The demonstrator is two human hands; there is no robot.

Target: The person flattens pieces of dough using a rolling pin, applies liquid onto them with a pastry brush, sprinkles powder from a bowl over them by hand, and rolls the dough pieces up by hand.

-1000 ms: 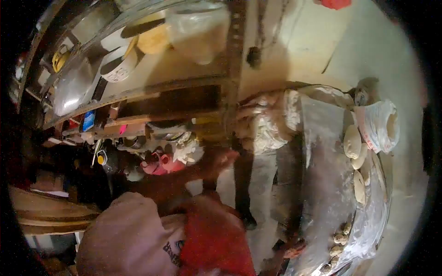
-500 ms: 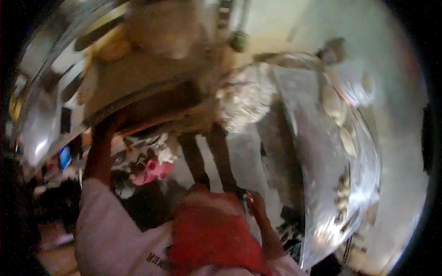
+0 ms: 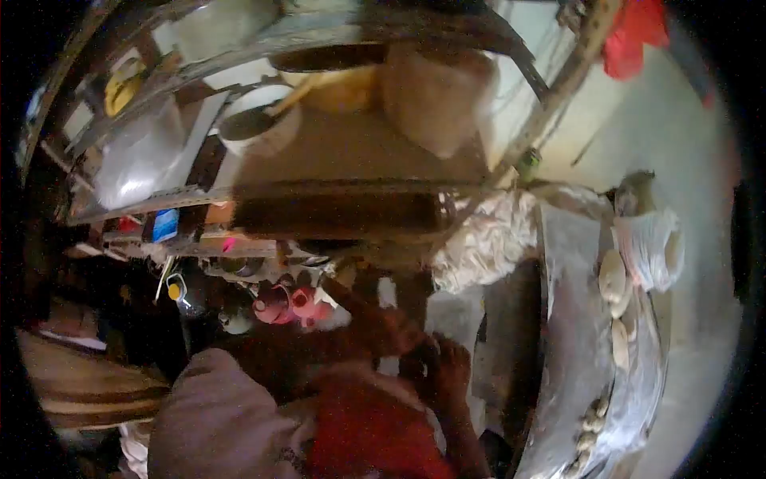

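Note:
My left hand (image 3: 392,329) is stretched across in front of my red garment (image 3: 367,423), dark and blurred, and its fingers cannot be told apart. Close to its right side is my right hand (image 3: 451,363), raised with its fingers curled inward. Something dark and too small to make out lies between the two hands. To the right, a long grey work surface (image 3: 574,319) carries pale oval dough pieces (image 3: 612,275) and several small lumps (image 3: 589,435) along its far side.
A wooden shelf (image 3: 343,172) spans the upper view, bearing a white pot (image 3: 263,120) and a large tub (image 3: 439,96). Pink items (image 3: 291,303) sit lower down beneath it. Crumpled pale cloth (image 3: 487,243) hangs beside the work surface. A red bag (image 3: 626,44) is at the upper right.
The camera view has swung. My left hand, earlier reaching out toward the shelf on the left, has come back beside my right hand. My right hand stays in front of my body.

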